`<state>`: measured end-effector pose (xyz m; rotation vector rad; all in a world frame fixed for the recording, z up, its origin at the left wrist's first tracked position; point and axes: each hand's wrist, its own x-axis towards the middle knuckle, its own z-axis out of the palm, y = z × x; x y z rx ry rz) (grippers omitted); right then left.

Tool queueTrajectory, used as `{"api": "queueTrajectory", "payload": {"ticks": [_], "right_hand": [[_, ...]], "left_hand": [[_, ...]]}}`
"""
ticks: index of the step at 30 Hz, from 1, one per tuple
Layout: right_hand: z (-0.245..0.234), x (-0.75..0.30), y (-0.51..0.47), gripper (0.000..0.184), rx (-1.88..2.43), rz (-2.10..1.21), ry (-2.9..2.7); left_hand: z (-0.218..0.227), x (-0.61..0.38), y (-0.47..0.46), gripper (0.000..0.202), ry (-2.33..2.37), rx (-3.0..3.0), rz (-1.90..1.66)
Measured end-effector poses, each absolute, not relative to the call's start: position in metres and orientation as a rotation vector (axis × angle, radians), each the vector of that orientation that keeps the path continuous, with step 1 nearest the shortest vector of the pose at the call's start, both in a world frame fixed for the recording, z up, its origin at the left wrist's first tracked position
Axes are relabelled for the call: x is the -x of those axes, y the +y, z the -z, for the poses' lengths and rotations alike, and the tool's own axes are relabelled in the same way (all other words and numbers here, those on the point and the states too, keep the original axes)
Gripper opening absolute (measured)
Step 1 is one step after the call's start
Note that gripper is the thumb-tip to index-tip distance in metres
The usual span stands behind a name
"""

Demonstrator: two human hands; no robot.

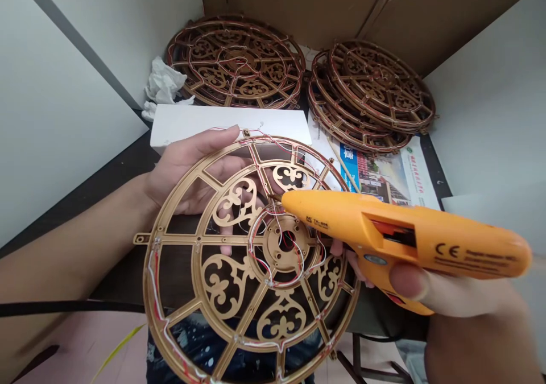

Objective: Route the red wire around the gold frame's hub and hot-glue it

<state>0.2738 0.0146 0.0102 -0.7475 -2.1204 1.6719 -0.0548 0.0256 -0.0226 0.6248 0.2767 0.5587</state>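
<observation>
The gold wheel [272,242], an openwork disc, is held up tilted over the near edge of the bench [106,193], partly above dark trousers [160,367]. Red and white wires [156,281] run along its rim and loop round its hub; a thin strand strays loose near twelve o'clock. It could snag or pull off its fixings if the wheel turns.

The left hand [183,165] pinches the rim near eleven o'clock, thumb in front, fingers reaching behind the cutouts. That one-sided grip might let the six o'clock side swing if the wheel is pressed.

The glue gun [354,219] comes in from three o'clock, its nozzle by the hub's eleven o'clock side; contact cannot be told. Left fingers lie close behind there, so hot glue dripping through the gaps could burn them. Lingering heat could also soften the wire coating. The right hand [464,296] is wrapped round the handle; a slip would drag the tip across the loops.

Beyond, toward twelve o'clock, the white box [230,125] sits just behind the rim and could be knocked by it.
</observation>
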Motion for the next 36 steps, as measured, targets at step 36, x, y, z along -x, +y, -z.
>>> {"api": "queueTrajectory", "payload": {"ticks": [36], "right_hand": [[-0.019, -0.270, 0.017, 0.038, 0.564, -1.755, -2.183]], "left_hand": [[0.024, 0.054, 0.026, 0.086, 0.255, -0.614, -0.519]]}}
